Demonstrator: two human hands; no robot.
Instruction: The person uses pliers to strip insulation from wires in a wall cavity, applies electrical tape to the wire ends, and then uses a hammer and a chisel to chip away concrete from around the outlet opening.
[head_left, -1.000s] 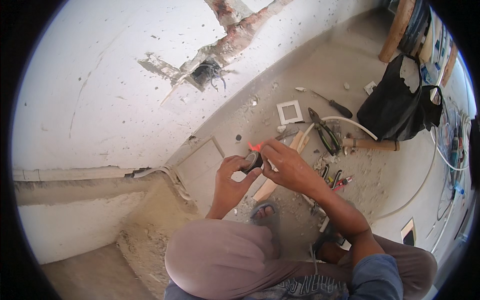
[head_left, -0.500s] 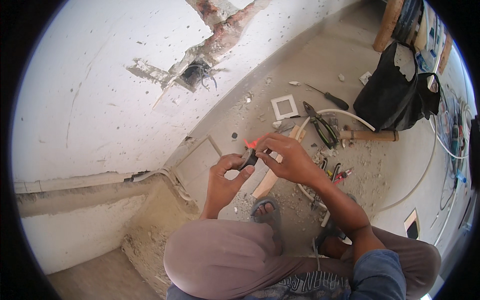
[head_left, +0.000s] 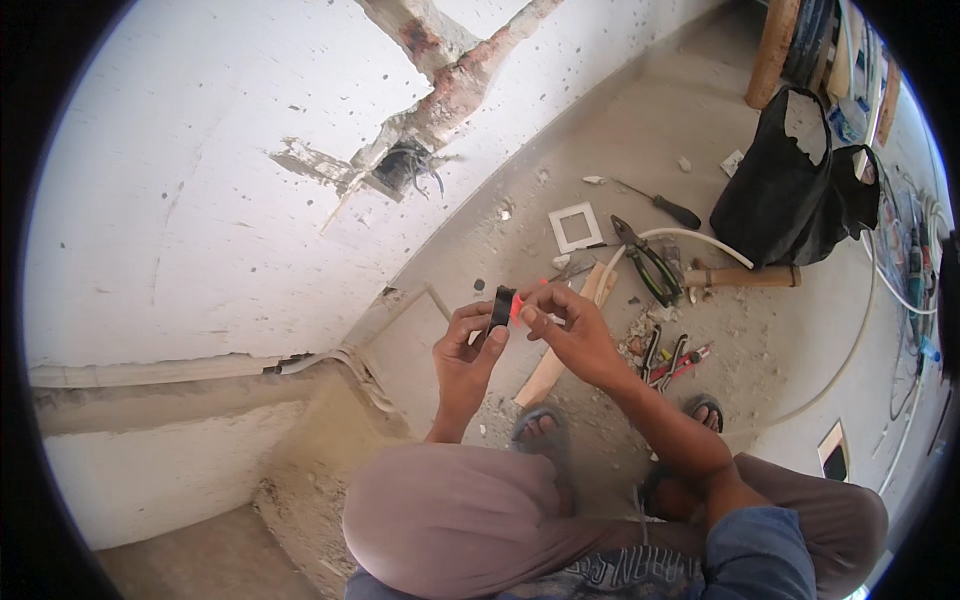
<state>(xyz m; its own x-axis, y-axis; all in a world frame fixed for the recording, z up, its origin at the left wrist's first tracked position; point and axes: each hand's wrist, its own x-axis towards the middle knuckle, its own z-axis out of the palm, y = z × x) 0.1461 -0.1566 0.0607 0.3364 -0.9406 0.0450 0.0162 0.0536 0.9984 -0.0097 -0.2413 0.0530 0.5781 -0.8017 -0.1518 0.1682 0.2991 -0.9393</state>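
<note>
- Wall (head_left: 200, 120): white and speckled, with a chiselled channel running down to a hole (head_left: 400, 168) where wires (head_left: 434, 176) stick out.
- Floor (head_left: 640, 135): grey and dusty, rubble scattered over it.
- Bag (head_left: 765, 190): black, standing on the floor at the upper right.
- Strip (head_left: 545, 375): pale wood, lying on the floor beyond the hands, partly hidden by the right hand and forearm.
- Pliers (head_left: 652, 268): on the floor between the strip and the bag, handles spread.
- Screwdriver (head_left: 679, 213): dark handle, beyond the pliers.
- Right hand (head_left: 577, 337): thumb and fingertips close together, just beside the tape; whether they pinch anything, I cannot tell.
- Left hand (head_left: 463, 352): clamped on the tape, thumb on 1 side, fingers on the other.
- Frame (head_left: 559, 232): white, square, flat on the floor left of the pliers.
- Tape (head_left: 502, 305): a black roll, edge up in the left hand, above the floor.
- Red piece (head_left: 516, 310): small and bright, between the tape and the right fingertips.
</note>
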